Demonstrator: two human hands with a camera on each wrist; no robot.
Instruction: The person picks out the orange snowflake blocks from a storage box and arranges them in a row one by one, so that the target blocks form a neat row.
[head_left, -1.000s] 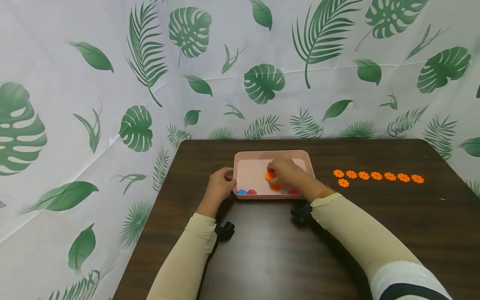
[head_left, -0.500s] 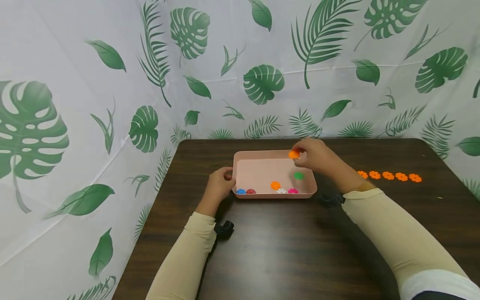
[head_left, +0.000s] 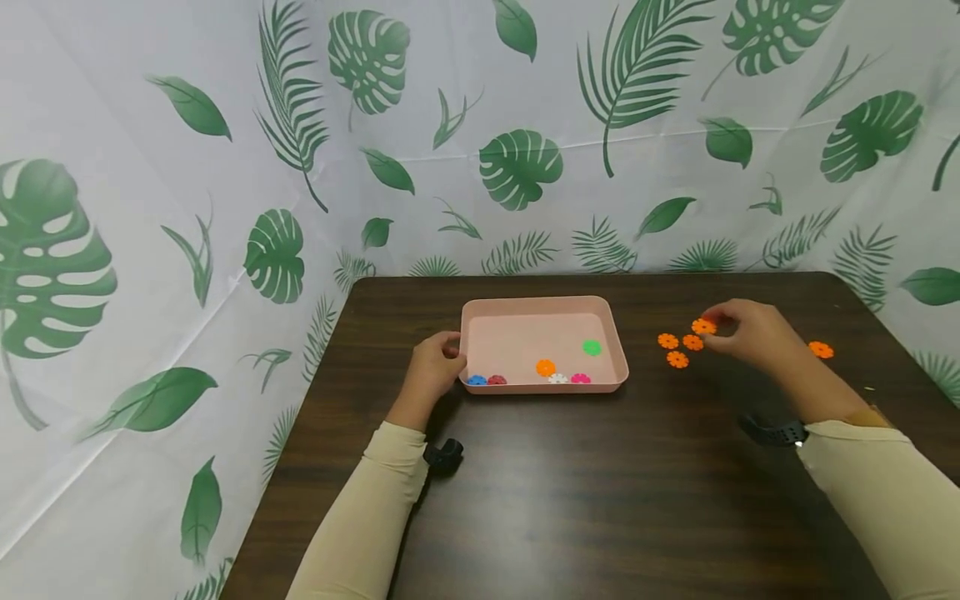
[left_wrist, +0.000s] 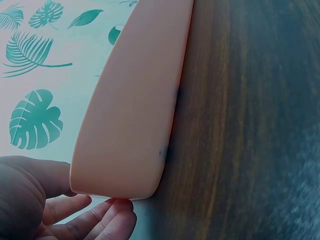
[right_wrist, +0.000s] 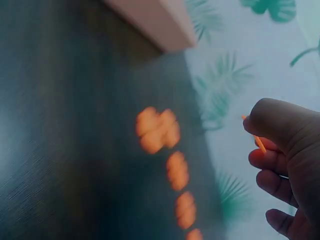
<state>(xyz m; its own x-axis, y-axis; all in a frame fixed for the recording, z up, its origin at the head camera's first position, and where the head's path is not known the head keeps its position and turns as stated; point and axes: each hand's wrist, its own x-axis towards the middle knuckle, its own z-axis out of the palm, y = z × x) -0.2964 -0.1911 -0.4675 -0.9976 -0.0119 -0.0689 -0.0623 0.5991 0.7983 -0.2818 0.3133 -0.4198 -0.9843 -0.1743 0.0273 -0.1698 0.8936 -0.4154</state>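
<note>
In the head view, my right hand [head_left: 753,333] is over the table to the right of the tray, pinching an orange flower-shaped disc [head_left: 703,326] between thumb and fingers. The right wrist view shows that disc [right_wrist: 260,143] nearly edge-on. Below and left of it lie orange discs [head_left: 677,360] on the table; the hand covers part of their row. My left hand [head_left: 435,364] grips the left end of the pink tray [head_left: 543,389]. In the left wrist view, the thumb is at the rim and the fingertips touch the tray's end wall [left_wrist: 117,170].
Inside the tray are a green disc [head_left: 592,347], an orange disc [head_left: 545,367], and blue, red, white and pink ones along its near wall. Another orange disc [head_left: 821,349] shows right of my right hand. A leaf-print cloth [head_left: 450,167] hangs behind the dark table [head_left: 570,500].
My right hand has lifted an orange disc out of the tray and carried it right, over the discs on the table. My left hand has stayed at the tray's left end.
</note>
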